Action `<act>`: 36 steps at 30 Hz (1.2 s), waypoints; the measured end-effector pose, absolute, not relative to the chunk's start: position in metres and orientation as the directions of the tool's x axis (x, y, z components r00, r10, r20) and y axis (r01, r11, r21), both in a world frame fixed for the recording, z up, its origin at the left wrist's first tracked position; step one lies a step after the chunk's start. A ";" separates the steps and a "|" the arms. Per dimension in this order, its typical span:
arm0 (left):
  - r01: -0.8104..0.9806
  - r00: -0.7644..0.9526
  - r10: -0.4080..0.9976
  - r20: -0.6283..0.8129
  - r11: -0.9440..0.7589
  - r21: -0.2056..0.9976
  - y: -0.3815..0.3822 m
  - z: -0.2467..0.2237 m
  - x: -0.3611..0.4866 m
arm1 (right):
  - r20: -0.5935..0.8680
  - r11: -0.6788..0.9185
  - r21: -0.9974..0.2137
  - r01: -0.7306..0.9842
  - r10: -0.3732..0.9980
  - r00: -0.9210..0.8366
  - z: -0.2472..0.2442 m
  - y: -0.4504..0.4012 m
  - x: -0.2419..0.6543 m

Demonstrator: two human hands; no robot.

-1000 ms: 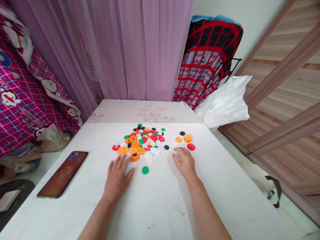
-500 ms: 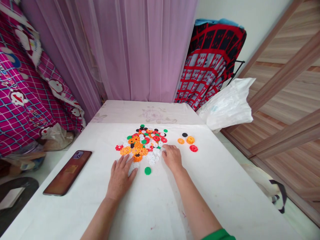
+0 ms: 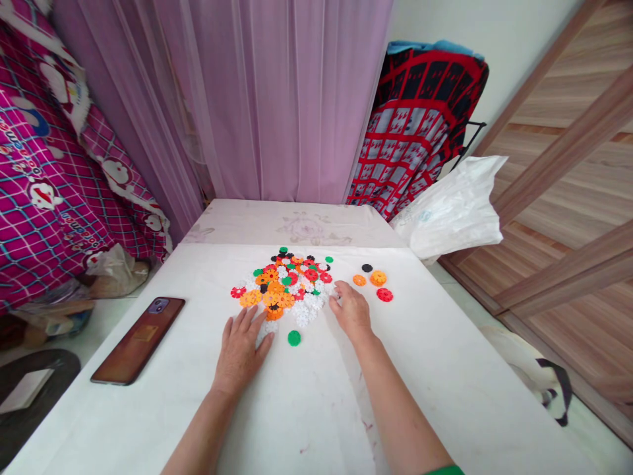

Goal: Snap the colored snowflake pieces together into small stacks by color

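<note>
A loose heap of small notched plastic discs (image 3: 284, 300), snowflake-shaped building pieces in orange, red, green, black and white, lies on the white-covered table (image 3: 306, 409). At the heap's near left edge my left hand (image 3: 241, 340) rests palm down with fingers spread, its fingertips by orange and white pieces. My right hand (image 3: 352, 311) is at the right edge, thumb and forefinger curled around a white snowflake disc (image 3: 333, 290), partly hidden by the fingers. A single green disc (image 3: 294, 338) lies between my hands, nearer to me than the heap.
Right of the heap lie a black disc (image 3: 366, 268), orange discs (image 3: 378, 278) and a red disc (image 3: 384, 295). A brown phone (image 3: 141, 340) lies on the left. A white plastic bag (image 3: 450, 208) stands at the table's right edge; a purple curtain (image 3: 281, 99) hangs behind.
My right hand has shifted a little to the right, with white material at its fingertips moving out from the heap. My left hand stays about where it was. The view has shifted slightly.
</note>
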State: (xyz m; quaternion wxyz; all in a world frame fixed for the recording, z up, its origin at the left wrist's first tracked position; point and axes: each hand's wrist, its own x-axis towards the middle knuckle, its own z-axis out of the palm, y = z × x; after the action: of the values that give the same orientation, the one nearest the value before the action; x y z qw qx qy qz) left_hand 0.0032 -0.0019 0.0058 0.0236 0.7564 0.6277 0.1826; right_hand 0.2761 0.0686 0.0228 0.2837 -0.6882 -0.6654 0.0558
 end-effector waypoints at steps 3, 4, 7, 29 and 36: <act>0.943 0.145 0.959 0.245 -0.208 0.258 -0.002 0.006 0.003 | 0.351 0.017 -0.641 0.768 0.895 0.274 0.020 0.058 0.307; 0.944 0.145 0.958 0.246 -0.209 0.256 -0.002 0.005 0.003 | 0.352 0.002 -0.679 0.734 0.879 0.323 0.018 0.053 0.317; 0.943 0.147 0.956 0.255 -0.213 0.255 -0.001 0.005 0.003 | 0.339 -0.013 -0.714 0.700 0.868 0.362 0.014 0.037 0.337; 0.940 0.142 0.956 0.258 -0.212 0.267 -0.002 0.006 0.003 | 0.432 0.156 -0.381 0.911 0.901 0.027 0.020 0.026 0.314; 0.936 0.137 0.953 0.270 -0.213 0.279 -0.002 0.005 0.003 | 0.266 0.243 -0.258 0.935 0.948 -0.173 0.037 0.044 0.263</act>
State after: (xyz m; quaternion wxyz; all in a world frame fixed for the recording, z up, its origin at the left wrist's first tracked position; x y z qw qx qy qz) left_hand 0.0029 -0.0015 0.0049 0.0213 0.7537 0.6267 0.1967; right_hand 0.2633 0.0441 0.0369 0.1877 -0.6149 -0.7657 0.0177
